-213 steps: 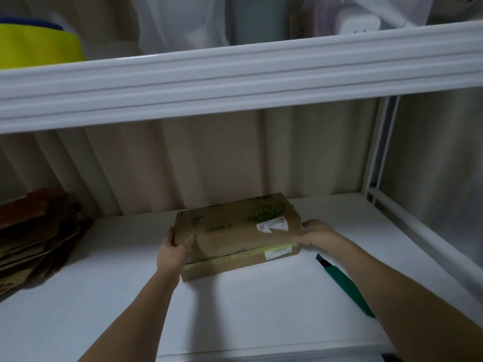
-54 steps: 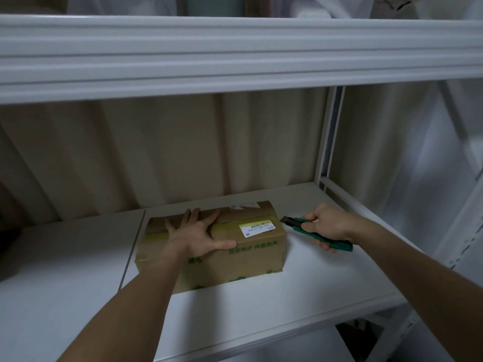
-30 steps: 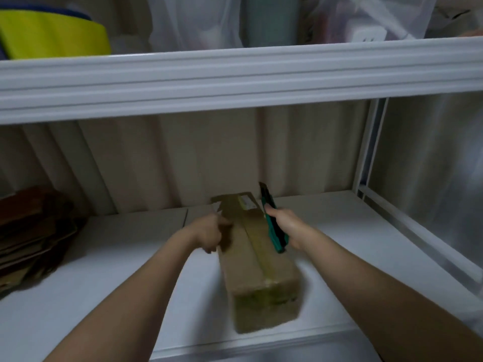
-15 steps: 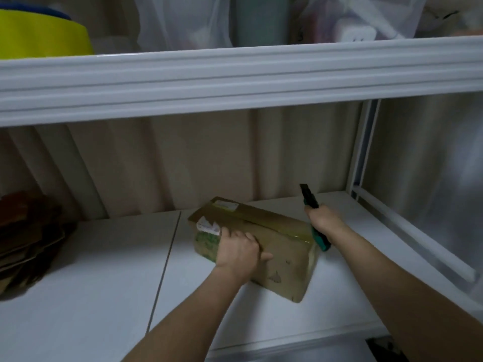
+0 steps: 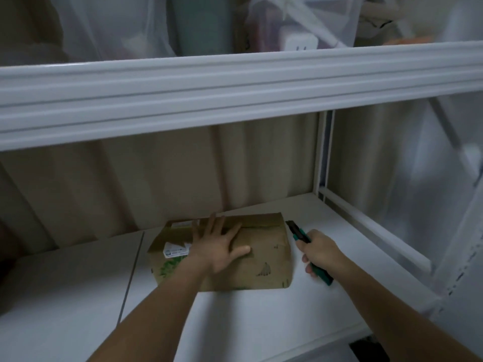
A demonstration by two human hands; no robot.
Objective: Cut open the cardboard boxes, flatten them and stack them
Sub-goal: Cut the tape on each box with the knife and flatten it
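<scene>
The left hand (image 5: pixel 219 248) presses flat, fingers spread, on the brown rectangular cardboard box (image 5: pixel 261 259); it looks light, stiff, likely slideable. Just beside it, the right hand (image 5: pixel 320 253) grips the green utility knife (image 5: pixel 300 235).

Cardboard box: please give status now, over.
Left hand flat on cardboard box. Right hand grips green knife beside it. Box uncut. Nothing blocking.

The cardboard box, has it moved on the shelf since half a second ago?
Yes. The cardboard box has turned: its white label end now faces the shelf seam, long side roughly square to the shelf's front edge instead of angled.
</scene>
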